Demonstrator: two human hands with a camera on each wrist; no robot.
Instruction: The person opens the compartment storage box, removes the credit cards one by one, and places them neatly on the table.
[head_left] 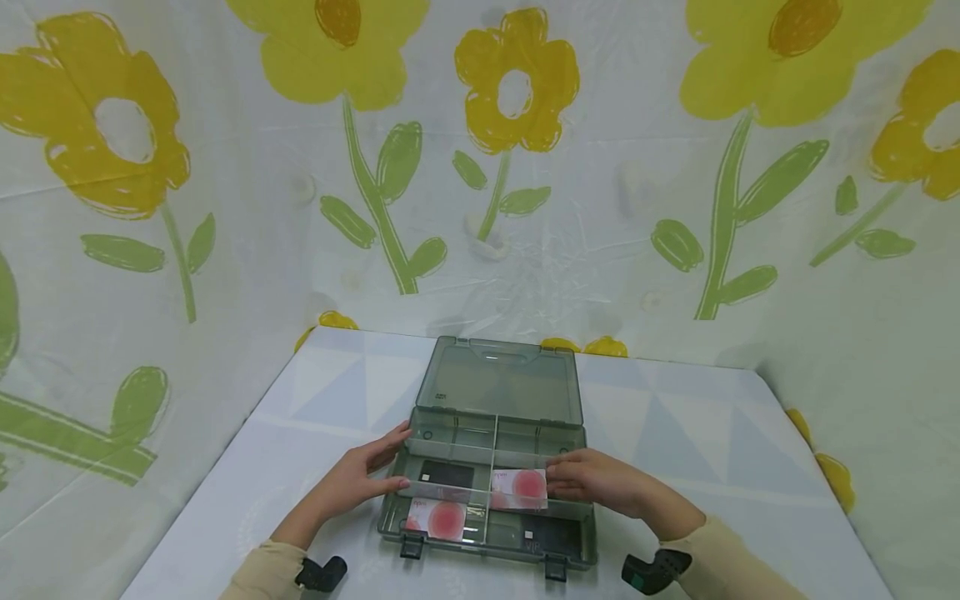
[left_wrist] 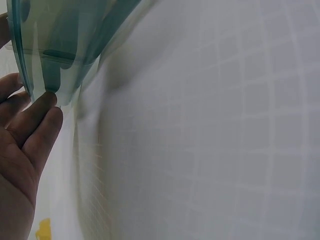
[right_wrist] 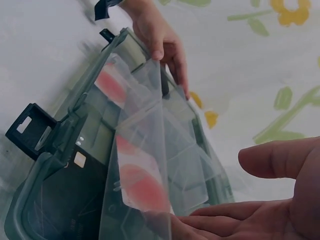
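Note:
A green translucent storage box (head_left: 491, 547) stands open on the table, split by clear dividers. At its left edge, my left hand (head_left: 360, 475) touches the box with extended fingers, its thumb beside a divider's end. My right hand (head_left: 592, 482) reaches over the right side, fingertips at a white card with a pink circle (head_left: 519, 489) in the middle right compartment. In the right wrist view, the thumb (right_wrist: 270, 159) stands apart from the fingers, which lie partly behind the card. A similar card (head_left: 437, 520) lies front left. Dark cards lie middle left (head_left: 452, 475) and front right (head_left: 552, 536).
The box's lid (head_left: 502, 379) leans back behind it. Two dark latches (head_left: 411, 547) hang from the front edge. A pale patterned cloth (head_left: 675, 433) covers the table, and a flower-printed curtain (head_left: 585, 250) surrounds it. Both wrists wear dark devices (head_left: 321, 573).

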